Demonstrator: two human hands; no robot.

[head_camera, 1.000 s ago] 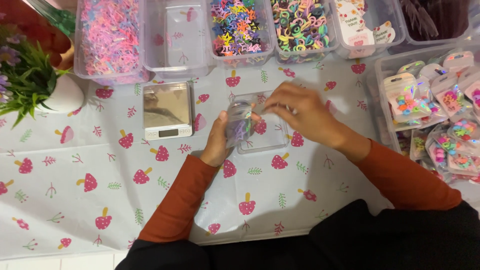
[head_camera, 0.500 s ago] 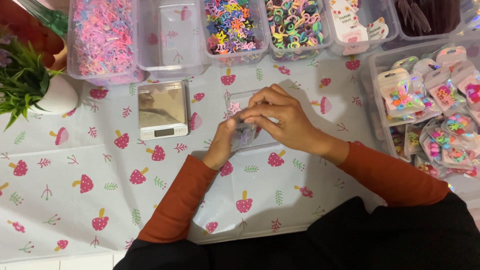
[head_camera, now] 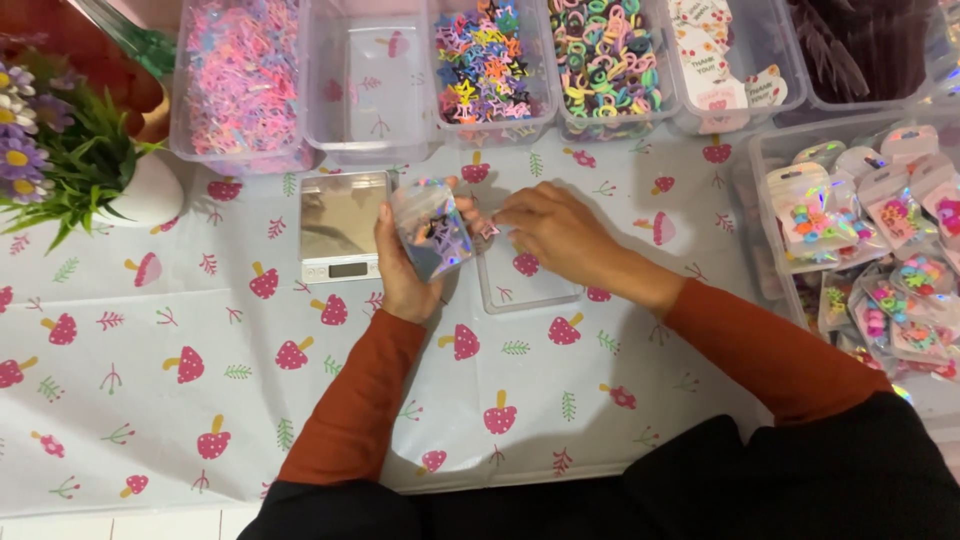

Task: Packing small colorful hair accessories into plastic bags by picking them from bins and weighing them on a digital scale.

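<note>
My left hand [head_camera: 402, 268] holds a small shiny clear pouch [head_camera: 432, 229] upright, with dark star-shaped pieces inside. My right hand [head_camera: 552, 232] rests just to its right, fingertips pinching a small star piece [head_camera: 489, 231] beside the pouch's edge. Under my right hand lies a flat clear plastic lid or tray [head_camera: 525, 283] on the mushroom-print tablecloth [head_camera: 180, 400]. A small silver digital scale [head_camera: 342, 226] sits immediately left of my left hand.
Clear bins line the back: pink pieces [head_camera: 240, 80], an almost empty bin [head_camera: 370, 80], colourful stars [head_camera: 485, 65], coloured rings [head_camera: 610, 55], tag cards [head_camera: 715, 60], dark items [head_camera: 860, 50]. A bin of filled pouches [head_camera: 870, 240] stands right. A potted plant [head_camera: 70, 160] sits left.
My left hand has lifted the pouch and shifted left toward the scale. My right hand has come off the pouch and now pinches a small piece beside it.
</note>
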